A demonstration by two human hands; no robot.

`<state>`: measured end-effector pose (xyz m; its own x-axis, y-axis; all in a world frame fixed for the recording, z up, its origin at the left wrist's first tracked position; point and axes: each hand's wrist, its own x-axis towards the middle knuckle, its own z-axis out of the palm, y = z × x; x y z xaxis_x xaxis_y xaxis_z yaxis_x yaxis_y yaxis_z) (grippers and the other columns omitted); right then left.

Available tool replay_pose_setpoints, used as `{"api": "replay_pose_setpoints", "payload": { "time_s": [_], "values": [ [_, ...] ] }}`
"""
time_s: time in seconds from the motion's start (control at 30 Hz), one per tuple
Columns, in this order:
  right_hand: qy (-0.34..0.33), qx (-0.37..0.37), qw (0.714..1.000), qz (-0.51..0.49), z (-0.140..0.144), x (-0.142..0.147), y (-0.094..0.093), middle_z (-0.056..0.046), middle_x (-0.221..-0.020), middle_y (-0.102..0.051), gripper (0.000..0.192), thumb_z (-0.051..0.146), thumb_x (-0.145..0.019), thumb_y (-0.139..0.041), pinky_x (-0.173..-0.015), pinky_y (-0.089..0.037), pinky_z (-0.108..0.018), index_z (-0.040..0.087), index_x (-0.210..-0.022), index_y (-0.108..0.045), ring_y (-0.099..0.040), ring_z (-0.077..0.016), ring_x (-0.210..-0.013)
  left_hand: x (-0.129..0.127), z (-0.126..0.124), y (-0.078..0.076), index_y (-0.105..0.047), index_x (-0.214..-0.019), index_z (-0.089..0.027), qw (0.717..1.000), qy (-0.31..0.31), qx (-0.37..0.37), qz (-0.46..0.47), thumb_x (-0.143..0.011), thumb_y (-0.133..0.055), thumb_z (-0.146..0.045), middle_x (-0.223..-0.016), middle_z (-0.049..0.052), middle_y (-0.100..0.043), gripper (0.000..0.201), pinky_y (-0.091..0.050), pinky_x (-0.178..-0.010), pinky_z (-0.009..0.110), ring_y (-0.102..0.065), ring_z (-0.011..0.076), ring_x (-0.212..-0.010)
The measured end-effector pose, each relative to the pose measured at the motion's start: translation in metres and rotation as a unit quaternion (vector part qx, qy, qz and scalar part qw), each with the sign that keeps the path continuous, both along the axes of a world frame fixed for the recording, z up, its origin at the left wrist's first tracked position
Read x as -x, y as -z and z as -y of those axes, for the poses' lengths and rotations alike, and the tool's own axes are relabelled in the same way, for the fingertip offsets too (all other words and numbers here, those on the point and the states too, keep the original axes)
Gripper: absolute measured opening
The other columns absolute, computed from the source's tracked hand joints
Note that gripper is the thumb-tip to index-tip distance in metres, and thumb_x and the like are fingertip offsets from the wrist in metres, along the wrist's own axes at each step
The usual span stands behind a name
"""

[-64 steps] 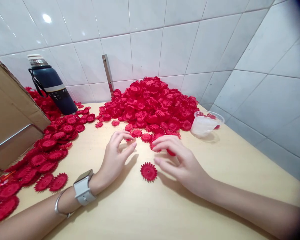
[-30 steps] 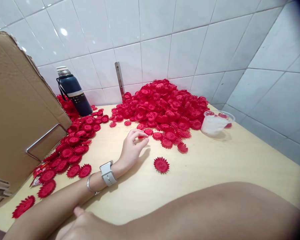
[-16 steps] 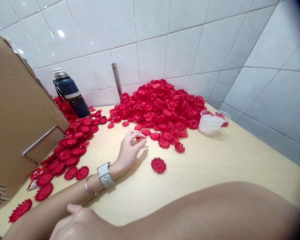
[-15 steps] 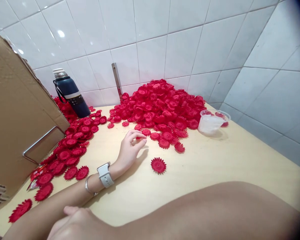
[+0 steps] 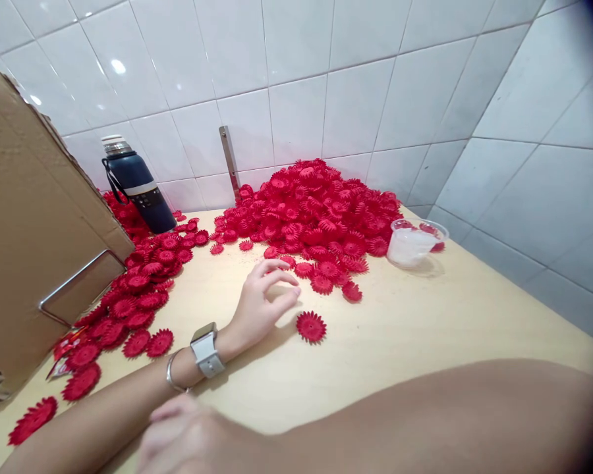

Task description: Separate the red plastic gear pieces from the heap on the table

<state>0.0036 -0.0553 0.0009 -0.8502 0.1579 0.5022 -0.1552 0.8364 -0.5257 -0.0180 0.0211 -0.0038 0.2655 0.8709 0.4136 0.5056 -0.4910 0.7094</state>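
Observation:
My left hand [image 5: 265, 301] rests on the pale wooden table [image 5: 425, 322], fingers curled and apart, nothing visible between them. A single red plastic flower [image 5: 311, 326] lies just right of its thumb. A big pile of the same red flowers [image 5: 316, 210] sits behind it against the tiled wall. My right hand [image 5: 188, 436] is blurred at the bottom edge, lying over my left forearm near the white watch [image 5: 205, 350]. Its arm crosses the whole lower right of the view.
More red flowers [image 5: 138, 296] spread along the left beside a cardboard box [image 5: 24, 224]. A dark blue bottle [image 5: 137, 189] and a metal bar [image 5: 228, 161] stand at the wall. A clear plastic cup [image 5: 414, 242] sits right of the pile.
My right hand left the flowers and swung across to my left forearm, its arm now filling the lower view. My left hand slid slightly nearer and its fingers spread a little.

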Motion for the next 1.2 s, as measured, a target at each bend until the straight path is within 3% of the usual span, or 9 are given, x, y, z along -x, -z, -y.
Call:
{"api": "replay_pose_setpoints", "payload": {
  "time_s": [0.1,0.17,0.23,0.33,0.5,0.63,0.83,1.0,1.2],
  "values": [
    [0.01,-0.051,0.998,-0.024,-0.011,-0.06,-0.007,0.005,-0.047,-0.047,0.03,0.013,-0.075,-0.045,-0.082,-0.035,-0.03,0.018,-0.047,-0.037,-0.049,-0.0105,-0.063,-0.002,0.006,0.001,-0.063,-0.075,-0.022,0.992,0.054,-0.04,-0.107,-0.067,-0.063,-0.023,-0.111,0.005,-0.053,0.008,-0.033,-0.092,0.04,-0.047,0.0236,-0.103],
    [0.095,-0.121,0.983,-0.095,-0.021,-0.094,-0.009,0.003,-0.047,-0.046,0.027,0.021,-0.074,-0.043,-0.076,-0.037,-0.034,0.018,-0.048,-0.038,-0.045,-0.0128,-0.06,-0.002,0.007,0.002,-0.063,-0.078,-0.022,0.979,0.083,-0.062,-0.173,-0.065,-0.065,-0.026,-0.115,0.006,-0.052,0.014,-0.032,-0.091,0.042,-0.045,0.0258,-0.105],
    [0.2,-0.103,0.967,-0.12,-0.033,-0.119,-0.008,0.003,-0.045,-0.041,0.024,0.019,-0.071,-0.041,-0.068,-0.038,-0.033,0.018,-0.047,-0.038,-0.038,-0.0114,-0.052,-0.002,0.007,0.003,-0.062,-0.079,-0.021,0.975,0.099,-0.062,-0.19,-0.064,-0.065,-0.026,-0.116,0.007,-0.051,0.017,-0.032,-0.09,0.042,-0.044,0.0267,-0.107],
    [0.286,-0.04,0.954,-0.082,-0.05,-0.144,-0.003,0.004,-0.043,-0.036,0.027,0.014,-0.073,-0.039,-0.054,-0.035,-0.027,0.018,-0.046,-0.037,-0.034,-0.0096,-0.045,-0.003,0.007,0.002,-0.06,-0.075,-0.019,0.98,0.095,-0.041,-0.168,-0.061,-0.066,-0.022,-0.116,0.008,-0.05,0.016,-0.032,-0.092,0.043,-0.042,0.0271,-0.111],
    [0.367,0.047,0.929,-0.015,-0.062,-0.16,0.008,0.001,-0.051,-0.05,0.021,0.016,-0.077,-0.043,-0.046,-0.036,-0.022,0.017,-0.057,-0.05,-0.045,-0.0103,-0.047,-0.003,0.007,-0.002,-0.061,-0.077,-0.02,0.993,0.081,0.005,-0.085,-0.07,-0.058,-0.012,-0.113,0.008,-0.052,0.01,-0.039,-0.09,0.038,-0.049,0.0222,-0.106],
    [0.342,0.041,0.939,-0.015,-0.061,-0.163,0.013,-0.001,-0.058,-0.058,0.016,0.013,-0.077,-0.044,-0.048,-0.038,-0.021,0.016,-0.069,-0.058,-0.049,-0.0101,-0.049,-0.001,0.006,-0.002,-0.06,-0.076,-0.019,0.996,0.085,0.008,-0.038,-0.074,-0.055,-0.01,-0.103,0.006,-0.056,0.011,-0.042,-0.085,0.031,-0.054,0.0181,-0.097],
    [0.317,0.0,0.948,-0.016,-0.061,-0.162,0.019,-0.002,-0.056,-0.057,0.018,0.012,-0.076,-0.045,-0.05,-0.038,-0.024,0.014,-0.076,-0.063,-0.048,-0.0125,-0.052,-0.001,0.008,-0.003,-0.059,-0.081,-0.016,0.994,0.094,0.028,-0.048,-0.078,-0.052,-0.01,-0.079,0.003,-0.063,0.01,-0.047,-0.069,0.024,-0.059,0.013,-0.073],
    [0.347,0.149,0.926,0.005,-0.065,-0.165,0.014,-0.001,-0.063,-0.06,0.015,0.014,-0.079,-0.047,-0.05,-0.038,-0.022,0.015,-0.076,-0.063,-0.049,-0.0111,-0.054,-0.003,0.009,-0.005,-0.058,-0.088,-0.016,0.992,0.115,0.048,-0.011,-0.076,-0.059,-0.016,-0.084,0.002,-0.064,0.013,-0.048,-0.071,0.023,-0.059,0.0124,-0.077],
    [0.297,0.385,0.873,-0.046,-0.071,-0.166,0.01,-0.001,-0.069,-0.063,0.01,0.021,-0.079,-0.054,-0.057,-0.043,-0.021,0.015,-0.074,-0.06,-0.056,-0.0112,-0.064,-0.003,0.007,-0.001,-0.058,-0.092,-0.017,0.986,0.146,0.077,0.019,-0.078,-0.056,-0.016,-0.092,0.004,-0.062,0.015,-0.05,-0.074,0.024,-0.059,0.0134,-0.083]
  ]
}}
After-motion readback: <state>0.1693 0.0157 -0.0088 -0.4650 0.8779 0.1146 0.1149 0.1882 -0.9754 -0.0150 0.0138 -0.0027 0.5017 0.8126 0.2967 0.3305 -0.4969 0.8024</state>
